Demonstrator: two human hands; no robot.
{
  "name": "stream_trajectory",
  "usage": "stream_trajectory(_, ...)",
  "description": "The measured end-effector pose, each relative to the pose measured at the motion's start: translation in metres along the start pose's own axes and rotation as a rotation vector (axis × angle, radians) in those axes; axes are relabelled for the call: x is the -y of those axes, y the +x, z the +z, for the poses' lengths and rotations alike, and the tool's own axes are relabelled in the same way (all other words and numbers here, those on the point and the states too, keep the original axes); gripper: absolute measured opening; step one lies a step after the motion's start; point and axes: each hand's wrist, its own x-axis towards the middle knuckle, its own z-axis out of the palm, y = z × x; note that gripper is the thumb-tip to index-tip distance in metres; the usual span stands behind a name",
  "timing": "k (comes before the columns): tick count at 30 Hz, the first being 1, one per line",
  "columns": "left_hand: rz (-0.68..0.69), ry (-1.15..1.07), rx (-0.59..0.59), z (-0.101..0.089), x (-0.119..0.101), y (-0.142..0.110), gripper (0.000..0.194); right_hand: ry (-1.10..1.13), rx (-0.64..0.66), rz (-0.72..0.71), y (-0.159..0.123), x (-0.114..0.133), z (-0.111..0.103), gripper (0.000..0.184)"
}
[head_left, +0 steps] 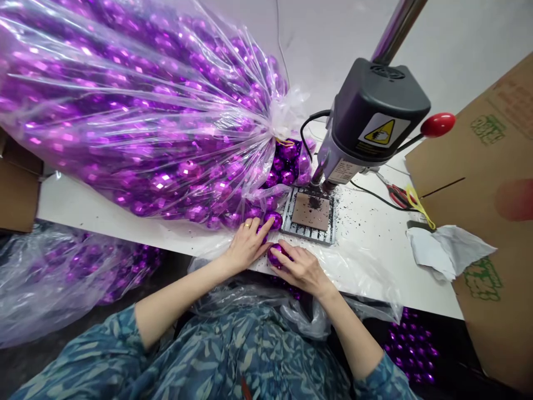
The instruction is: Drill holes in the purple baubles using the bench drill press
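Note:
My right hand [303,270] has its thumb and fingers closed round a shiny purple faceted ball [275,255] at the table's front edge. Close beside it, my left hand [246,244], with a ring on one finger, curls over more purple balls. Its index finger touches another faceted ball [273,220], and purple shows between that finger and the thumb. Just beyond my hands is a bench drill [375,116] with a red-knobbed lever. A brown board [310,215], sprinkled with dark chips, lies on the drill's slotted metal base [320,238].
A huge clear bag [158,128] of purple balls fills the left and back of the white table [366,244]. Cardboard boxes [474,183] stand at the right. Red-handled pliers [397,195] and crumpled white paper [447,250] lie near them. Clear plastic hangs over the front edge.

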Motion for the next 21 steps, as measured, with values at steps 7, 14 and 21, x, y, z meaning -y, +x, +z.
stream_trajectory(7,0.181,-0.126,-0.183,0.007,0.015,-0.025,0.065,-0.002,0.083,-0.111,0.007,-0.021,0.028,0.043)
stream_trajectory(14,0.325,-0.081,-0.224,0.013,-0.004,-0.029,0.059,0.079,0.028,-0.040,-0.009,-0.030,0.032,0.042)
stream_trajectory(21,0.225,-0.106,-0.084,0.015,-0.010,-0.024,0.054,0.148,-0.013,0.103,-0.037,-0.037,0.010,0.056)
